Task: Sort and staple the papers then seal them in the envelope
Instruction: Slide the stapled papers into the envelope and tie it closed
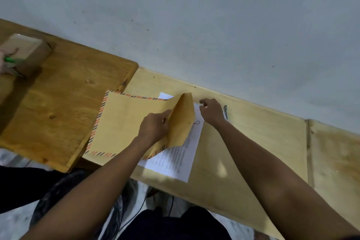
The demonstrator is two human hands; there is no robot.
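While the left hand (153, 125) pinches the envelope (124, 122) flap, the papers (181, 154) lie beneath. The right hand (211, 112), fingers curled, rests on the papers' top edge; its grip cannot be determined.

Pale wooden table (253, 142) against wall, printed papers (175, 161) and envelope (126, 122) on it, pen (225, 111) beside.

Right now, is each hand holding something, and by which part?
The left hand pinches the envelope by its raised flap. The right hand has curled fingers at the papers' top edge; whether it has a grip cannot be told.
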